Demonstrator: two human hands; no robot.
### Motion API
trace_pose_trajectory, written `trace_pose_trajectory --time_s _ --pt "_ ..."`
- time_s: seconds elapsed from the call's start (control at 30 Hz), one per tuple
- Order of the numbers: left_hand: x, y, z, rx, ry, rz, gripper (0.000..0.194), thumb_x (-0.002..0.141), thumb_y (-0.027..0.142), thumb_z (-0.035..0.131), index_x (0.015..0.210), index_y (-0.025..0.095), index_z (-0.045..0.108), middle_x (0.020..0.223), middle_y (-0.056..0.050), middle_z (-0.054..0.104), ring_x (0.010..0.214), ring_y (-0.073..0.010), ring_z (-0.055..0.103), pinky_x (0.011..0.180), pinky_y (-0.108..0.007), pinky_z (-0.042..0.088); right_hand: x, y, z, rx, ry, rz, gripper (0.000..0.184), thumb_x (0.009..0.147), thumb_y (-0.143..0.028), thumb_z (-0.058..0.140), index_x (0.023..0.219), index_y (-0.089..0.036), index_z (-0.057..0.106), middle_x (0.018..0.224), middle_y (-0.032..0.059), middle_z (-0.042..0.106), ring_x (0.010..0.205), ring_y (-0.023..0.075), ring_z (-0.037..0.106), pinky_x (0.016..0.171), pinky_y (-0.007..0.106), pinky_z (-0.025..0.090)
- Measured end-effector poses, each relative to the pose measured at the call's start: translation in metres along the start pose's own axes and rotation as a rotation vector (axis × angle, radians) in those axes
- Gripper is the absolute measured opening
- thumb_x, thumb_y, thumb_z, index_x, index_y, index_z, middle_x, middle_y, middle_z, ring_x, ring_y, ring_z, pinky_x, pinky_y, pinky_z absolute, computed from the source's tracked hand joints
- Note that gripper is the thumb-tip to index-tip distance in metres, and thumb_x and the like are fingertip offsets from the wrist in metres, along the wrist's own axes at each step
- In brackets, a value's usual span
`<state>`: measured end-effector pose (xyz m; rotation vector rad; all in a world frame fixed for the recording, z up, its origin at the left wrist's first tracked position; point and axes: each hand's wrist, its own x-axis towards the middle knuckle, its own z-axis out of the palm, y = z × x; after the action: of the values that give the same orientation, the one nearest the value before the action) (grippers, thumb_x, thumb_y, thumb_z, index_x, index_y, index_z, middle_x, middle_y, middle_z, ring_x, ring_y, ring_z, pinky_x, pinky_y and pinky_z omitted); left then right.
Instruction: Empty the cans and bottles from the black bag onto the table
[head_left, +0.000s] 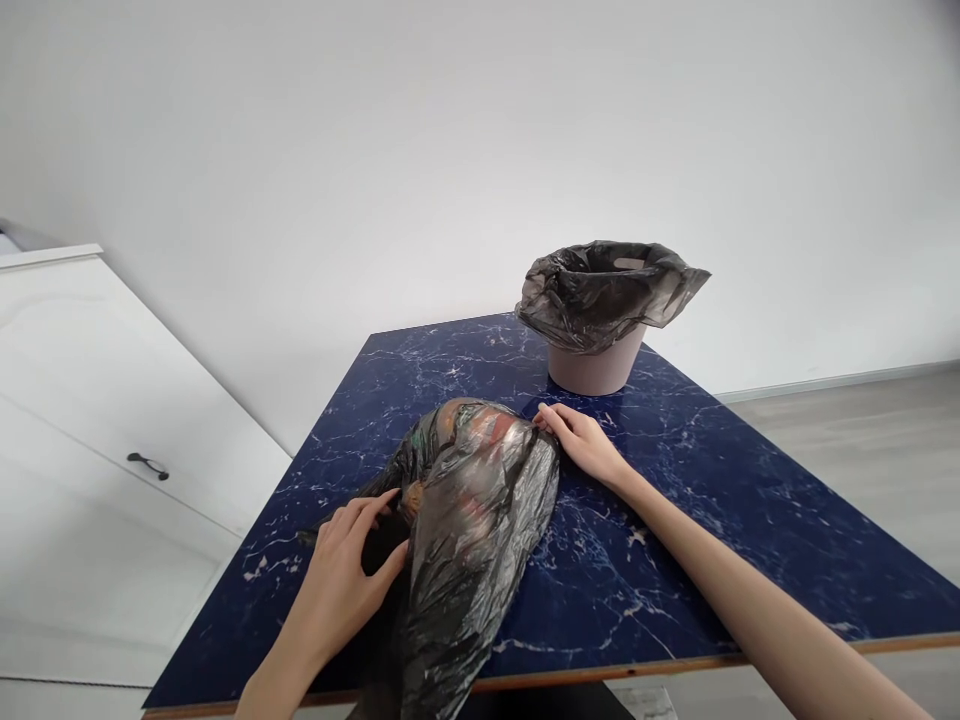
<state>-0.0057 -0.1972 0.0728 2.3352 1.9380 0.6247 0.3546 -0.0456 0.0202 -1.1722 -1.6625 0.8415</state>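
Note:
A thin, see-through black plastic trash bag (480,520) lies on the blue marble-patterned table, its near end hanging over the front edge. Reddish, brown and green contents show through the film; their kind cannot be made out. My right hand (581,440) pinches the bag at its far right side, thumb and fingers closed on the plastic. At the bag's left side, my left hand (349,570) rests with thumb and index finger spread apart, fingertips against dark folds of plastic. Its other fingertips are partly hidden.
Behind the bag, a pinkish trash bin (596,365) lined with another black bag (592,310) stands near the table's (637,590) far right edge. A white cabinet (112,450) with a dark handle is at the left. A white wall (420,150) rises behind the table.

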Motion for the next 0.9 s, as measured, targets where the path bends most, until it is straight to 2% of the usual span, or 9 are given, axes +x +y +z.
trace_pose_trajectory --time_s 0.07,0.17,0.3,0.47,0.57,0.67,0.77,0.9 --pt "0.005 0.001 0.003 -0.026 -0.032 -0.004 0.049 0.101 0.048 0.056 0.146 0.029 0.062 0.137 -0.011 0.07 0.127 -0.0351 0.065 0.11 -0.055 0.047 -0.001 -0.001 0.0 -0.007 0.002 -0.001 0.057 0.108 -0.068 0.045 0.103 -0.019 0.073 0.101 0.0061 0.077 0.098 0.0214 0.072 0.097 0.042 0.053" --pt "0.013 0.011 0.006 -0.093 -0.071 -0.104 0.065 0.1 0.053 0.056 0.158 0.025 0.051 0.139 -0.015 0.071 0.135 -0.0385 0.061 0.116 -0.062 0.042 -0.002 -0.004 0.001 -0.023 0.003 -0.001 0.057 0.108 -0.069 0.043 0.099 -0.021 0.073 0.099 0.0066 0.078 0.095 0.0228 0.071 0.092 0.037 0.051" --pt "0.021 0.029 0.011 -0.212 -0.082 -0.313 0.089 0.096 0.065 0.058 0.171 0.025 0.029 0.144 -0.018 0.068 0.141 -0.0441 0.056 0.112 -0.063 0.046 -0.004 -0.007 0.002 -0.035 -0.002 0.006 0.056 0.106 -0.069 0.043 0.095 -0.023 0.073 0.097 0.0058 0.078 0.095 0.0252 0.071 0.089 0.034 0.049" --pt "0.031 0.036 0.017 -0.358 -0.142 -0.457 0.1 0.087 0.066 0.07 0.171 0.034 0.025 0.154 -0.019 0.062 0.15 -0.0486 0.047 0.107 -0.064 0.051 -0.004 -0.01 0.004 -0.031 -0.007 0.037 0.054 0.107 -0.067 0.042 0.094 -0.023 0.071 0.095 0.0052 0.076 0.092 0.0247 0.07 0.087 0.033 0.048" --pt "0.035 0.032 0.018 -0.443 -0.17 -0.479 0.1 0.085 0.064 0.074 0.169 0.037 0.027 0.155 -0.018 0.06 0.154 -0.0472 0.043 0.108 -0.063 0.052 -0.004 -0.012 0.004 -0.032 -0.012 0.063 0.053 0.108 -0.066 0.041 0.096 -0.023 0.07 0.094 0.0048 0.075 0.09 0.0239 0.068 0.086 0.033 0.048" --pt "0.034 0.029 0.016 -0.492 -0.167 -0.488 0.097 0.085 0.062 0.076 0.167 0.035 0.03 0.154 -0.018 0.061 0.15 -0.0436 0.051 0.113 -0.062 0.051 -0.006 -0.013 0.004 -0.031 -0.033 0.08 0.051 0.109 -0.065 0.042 0.097 -0.023 0.07 0.095 0.0042 0.075 0.09 0.023 0.068 0.086 0.032 0.048" --pt "0.029 0.028 0.013 -0.5 -0.067 -0.504 0.088 0.09 0.062 0.072 0.164 0.033 0.034 0.153 -0.018 0.062 0.144 -0.0411 0.059 0.118 -0.064 0.048 -0.007 -0.014 0.004 -0.025 -0.06 0.092 0.048 0.109 -0.063 0.044 0.098 -0.024 0.07 0.096 0.0036 0.074 0.09 0.022 0.067 0.086 0.031 0.048" --pt "0.017 0.024 0.006 -0.507 0.032 -0.461 0.069 0.102 0.059 0.058 0.163 0.038 0.034 0.159 -0.014 0.058 0.148 -0.038 0.057 0.121 -0.063 0.047 -0.008 -0.012 0.003 -0.013 -0.082 0.116 0.047 0.11 -0.061 0.043 0.107 -0.024 0.07 0.099 0.0039 0.074 0.093 0.0213 0.068 0.087 0.03 0.049"
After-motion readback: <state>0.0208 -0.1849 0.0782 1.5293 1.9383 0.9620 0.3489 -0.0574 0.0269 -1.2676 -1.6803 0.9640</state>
